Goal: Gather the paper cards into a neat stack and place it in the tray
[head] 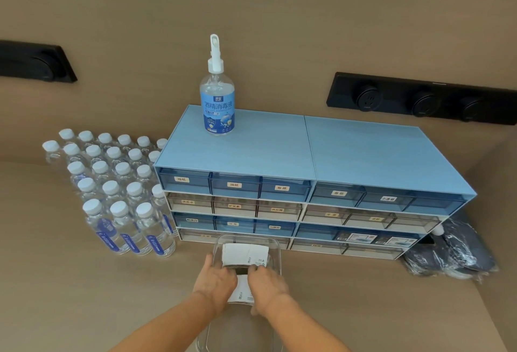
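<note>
**Cards in the clear tray**

On the matte tan desk [84, 281] we see a rounded clear-plastic tray [275, 251]. Our left hand [215, 281] and right hand [267, 281] each close a grip on flat white paper cards [244, 252] inside it.

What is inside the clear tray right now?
The tray holds white paper cards, with the left hand and right hand both on them. The hands cover the cards' middle, so how neat the stack is cannot be seen.

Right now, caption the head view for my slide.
Both hands, left and right, press paper cards into a clear tray before blue drawers.
</note>
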